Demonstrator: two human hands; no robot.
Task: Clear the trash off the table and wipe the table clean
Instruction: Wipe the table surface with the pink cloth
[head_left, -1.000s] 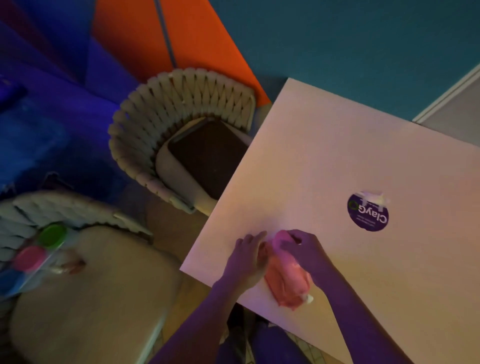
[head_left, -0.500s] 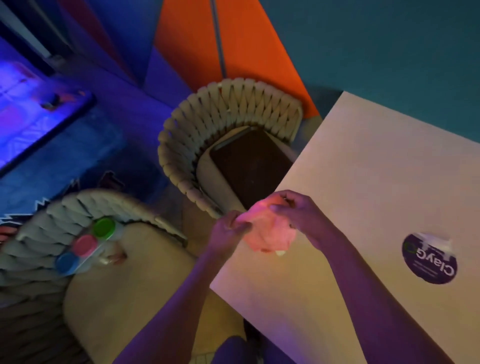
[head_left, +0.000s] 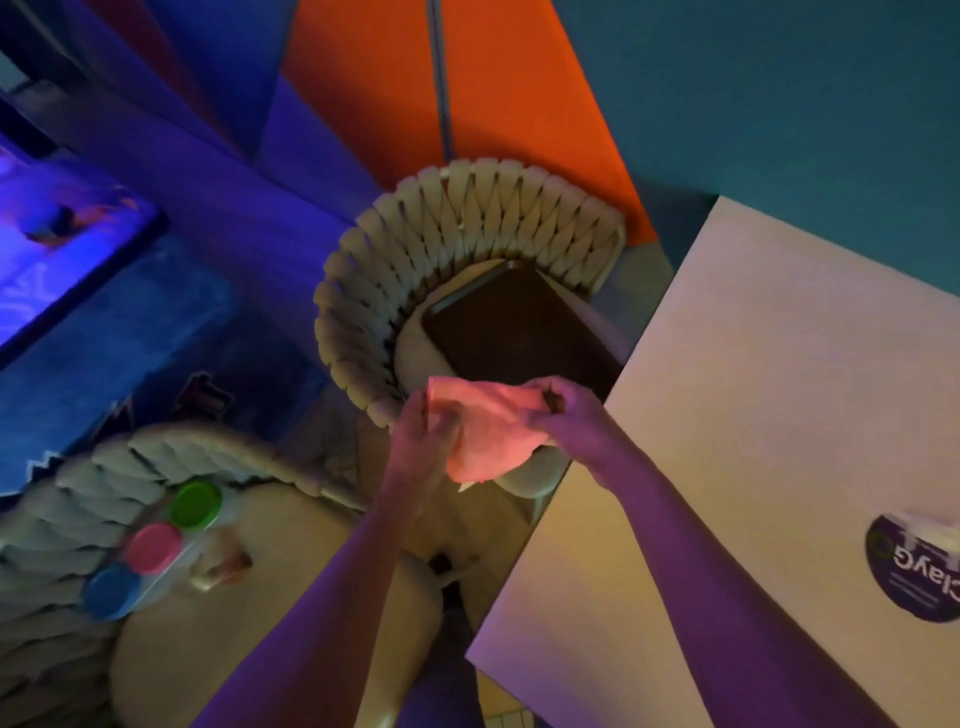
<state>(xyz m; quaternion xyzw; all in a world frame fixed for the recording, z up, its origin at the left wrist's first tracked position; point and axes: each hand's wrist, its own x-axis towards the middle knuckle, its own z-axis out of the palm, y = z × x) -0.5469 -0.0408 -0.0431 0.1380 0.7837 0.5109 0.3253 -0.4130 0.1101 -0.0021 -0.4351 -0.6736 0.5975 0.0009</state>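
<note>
Your left hand (head_left: 423, 447) and right hand (head_left: 574, 421) hold the pink cloth (head_left: 488, 431) between them, off the edge of the surface (head_left: 779, 389), which fills the view from 1 o'clock round to 5 o'clock. The cloth hangs above the gap between the surface's near corner and the woven chair (head_left: 467, 234) at 12 o'clock. The grip of your left hand is curled, pinching the cloth's left edge; the grip of your right hand is also curled, pinching the cloth at its upper right corner. The cloth sags in loose folds between the two, lit pinkish-orange.

On the woven chair's seat lies a dark tray (head_left: 514, 327), tilted, partly hidden by the cloth and your right hand.

At 4 o'clock on the surface, cut by the frame edge, sits a round purple sticker (head_left: 914, 566) with pale lettering, something white stuck at its top edge.

At 8 o'clock a second chair (head_left: 208, 649) with a pale seat carries three lidded tubs in a row: a green tub (head_left: 196, 503), a pink tub (head_left: 155, 546) and a blue tub (head_left: 111, 590), touching or nearly so. Just beside them lies a small pale lump, too blurred to identify.
</note>
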